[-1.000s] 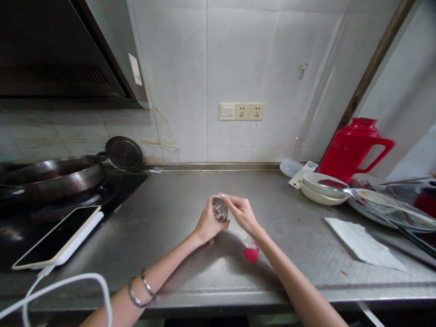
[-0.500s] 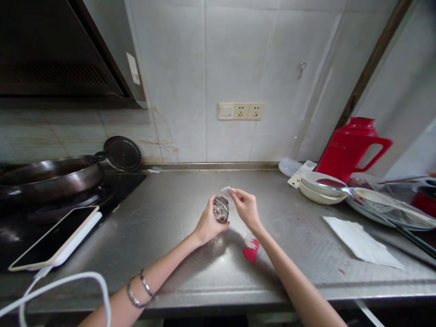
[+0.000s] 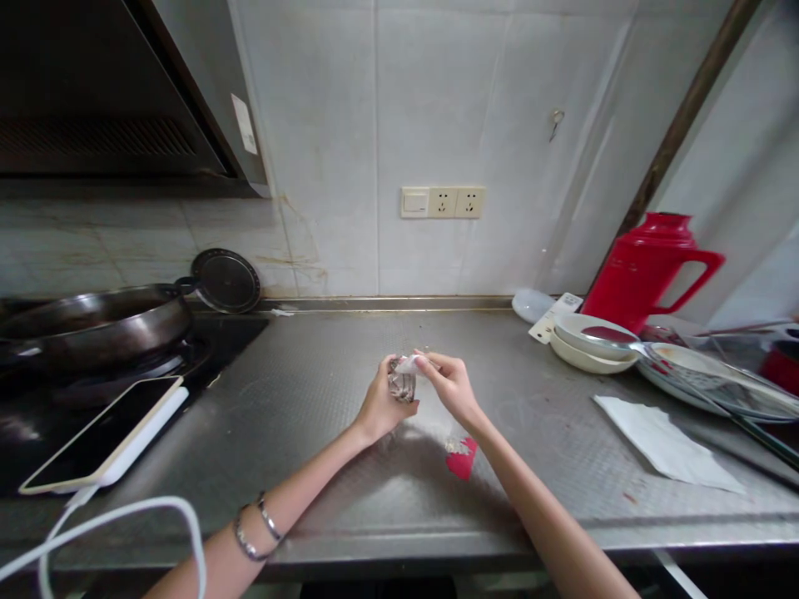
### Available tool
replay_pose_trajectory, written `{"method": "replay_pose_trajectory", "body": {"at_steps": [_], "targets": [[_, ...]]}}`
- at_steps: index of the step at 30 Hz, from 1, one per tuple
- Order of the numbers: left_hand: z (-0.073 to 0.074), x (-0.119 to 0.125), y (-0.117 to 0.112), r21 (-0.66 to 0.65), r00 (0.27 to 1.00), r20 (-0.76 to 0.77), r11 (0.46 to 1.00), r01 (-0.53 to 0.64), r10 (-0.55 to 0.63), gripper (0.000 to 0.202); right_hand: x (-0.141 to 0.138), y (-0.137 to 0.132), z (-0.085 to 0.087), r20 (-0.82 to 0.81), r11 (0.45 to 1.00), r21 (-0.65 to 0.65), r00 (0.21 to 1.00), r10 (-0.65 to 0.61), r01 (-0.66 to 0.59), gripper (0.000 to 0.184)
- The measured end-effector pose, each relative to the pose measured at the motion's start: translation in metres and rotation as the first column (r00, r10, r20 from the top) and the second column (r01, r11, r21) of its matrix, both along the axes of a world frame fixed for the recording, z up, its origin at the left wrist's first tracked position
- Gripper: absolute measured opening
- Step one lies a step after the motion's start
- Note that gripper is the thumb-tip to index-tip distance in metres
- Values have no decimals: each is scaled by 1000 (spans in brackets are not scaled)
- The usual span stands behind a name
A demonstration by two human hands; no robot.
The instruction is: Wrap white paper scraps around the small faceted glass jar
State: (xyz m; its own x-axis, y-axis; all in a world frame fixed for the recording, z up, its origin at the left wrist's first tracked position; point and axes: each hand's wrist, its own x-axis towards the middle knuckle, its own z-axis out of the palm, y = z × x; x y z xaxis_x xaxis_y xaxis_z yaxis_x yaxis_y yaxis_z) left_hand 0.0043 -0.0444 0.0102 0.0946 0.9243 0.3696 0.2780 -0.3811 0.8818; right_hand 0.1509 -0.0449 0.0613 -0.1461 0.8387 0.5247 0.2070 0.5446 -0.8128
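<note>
My left hand (image 3: 378,406) is wrapped round a small clear glass (image 3: 403,385), held just above the steel counter (image 3: 325,399) at the middle of the view. My right hand (image 3: 454,388) pinches a white tissue (image 3: 409,363) at the rim of the glass. Both hands meet over the glass. A small red and white wrapper (image 3: 461,457) lies on the counter under my right wrist. Bracelets (image 3: 257,530) sit on my left forearm.
A dark wok (image 3: 93,320) and a round lid (image 3: 225,280) are on the stove at left, with a phone (image 3: 100,434) and white cable (image 3: 125,520) in front. At right stand a red jug (image 3: 646,266), stacked bowls and plates (image 3: 593,341), and a white paper napkin (image 3: 662,445).
My right hand lifted the tissue away from the glass half a second ago, and now it has brought the tissue back down onto the rim. The left hand stayed in place.
</note>
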Motion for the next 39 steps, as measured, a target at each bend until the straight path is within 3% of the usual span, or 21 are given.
{"method": "replay_pose_trajectory", "body": {"at_steps": [4, 6, 10, 16, 19, 22, 24, 30, 34, 39], "targets": [[6, 1, -6, 6, 1000, -10, 1000, 19, -19, 83, 2, 11, -6, -37, 974, -14, 973, -227, 226, 44], [8, 2, -8, 13, 999, -14, 999, 42, -42, 84, 0, 13, -8, -6, 982, 7, 982, -187, 187, 42], [9, 4, -11, 34, 996, 6, 996, 83, -84, 81, -4, 6, -8, 63, 1000, 24, 998, 4, -5, 34], [3, 4, -7, -13, 994, 48, 995, 97, -96, 75, -3, -9, 2, 104, 992, 58, 989, 109, -116, 32], [5, 3, -6, 10, 997, 46, 998, 57, -58, 77, 0, -7, 3, 80, 996, 30, 994, 76, -78, 35], [11, 3, -9, -17, 997, 36, 998, 63, -62, 78, 1, 2, -1, -14, 995, 14, 995, -103, 103, 38], [14, 3, -11, -24, 996, 34, 996, 85, -84, 80, 1, 7, -4, -36, 987, 10, 987, -157, 157, 39], [12, 5, -12, 25, 988, 93, 992, 122, -124, 79, -3, 2, -7, 22, 999, 36, 1000, 6, -7, 32], [14, 7, -11, -55, 977, 198, 994, 92, -80, 75, -6, -7, -6, 13, 991, 128, 999, -39, 37, 29], [14, 6, -9, -207, 955, 296, 976, 73, -8, 68, -10, -10, -9, 29, 957, 291, 1000, -10, 1, 27]]}}
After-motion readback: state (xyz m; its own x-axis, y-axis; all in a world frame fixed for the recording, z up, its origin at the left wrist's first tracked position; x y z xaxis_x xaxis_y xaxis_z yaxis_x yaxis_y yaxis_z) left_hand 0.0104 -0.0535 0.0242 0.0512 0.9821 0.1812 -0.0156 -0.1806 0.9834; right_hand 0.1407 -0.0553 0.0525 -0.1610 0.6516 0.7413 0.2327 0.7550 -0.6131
